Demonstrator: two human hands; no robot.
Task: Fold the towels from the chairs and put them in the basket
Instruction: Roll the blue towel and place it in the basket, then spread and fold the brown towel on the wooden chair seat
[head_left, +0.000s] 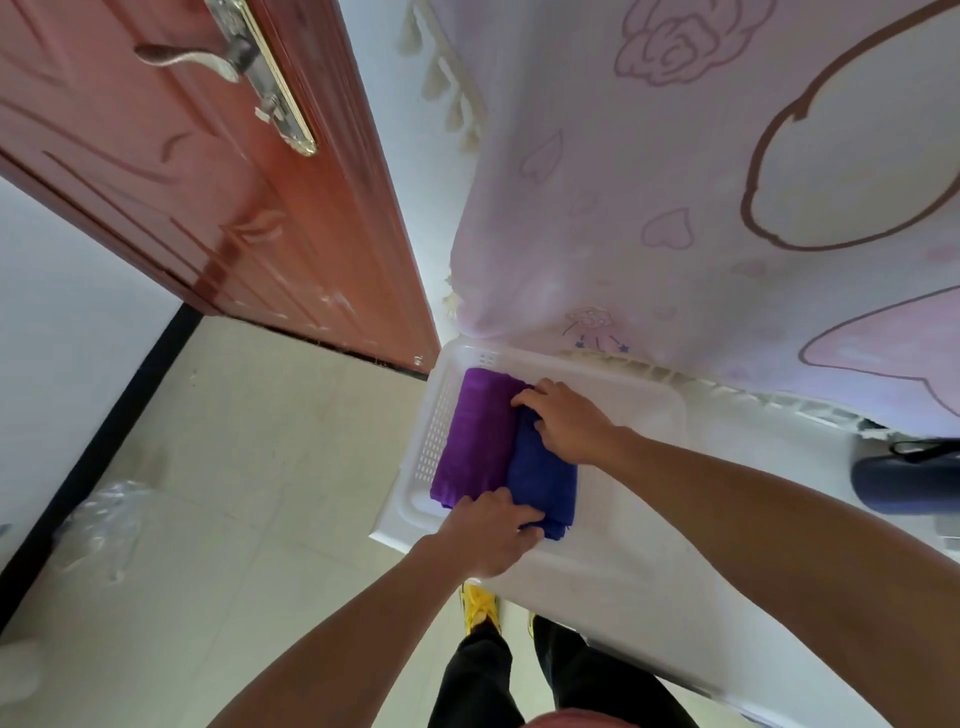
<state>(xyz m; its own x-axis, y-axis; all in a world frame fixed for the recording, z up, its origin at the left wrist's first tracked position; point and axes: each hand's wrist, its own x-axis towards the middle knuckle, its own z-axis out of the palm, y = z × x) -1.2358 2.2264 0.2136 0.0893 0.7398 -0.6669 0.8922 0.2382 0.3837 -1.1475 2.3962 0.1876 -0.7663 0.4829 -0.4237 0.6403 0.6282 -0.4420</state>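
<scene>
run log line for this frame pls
phase: placing in basket | left hand: on blue towel near end | right hand: on far end | purple towel: folded, in white basket, beside blue

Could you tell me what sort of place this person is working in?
Probably a room in a home: a red-brown panelled door with a metal lever handle, a pale tiled floor, and a pink rose-and-heart printed cloth hanging behind the white basket.

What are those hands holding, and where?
The blue towel: the left hand grips its near end, the right hand its far end, inside the white basket.
</scene>
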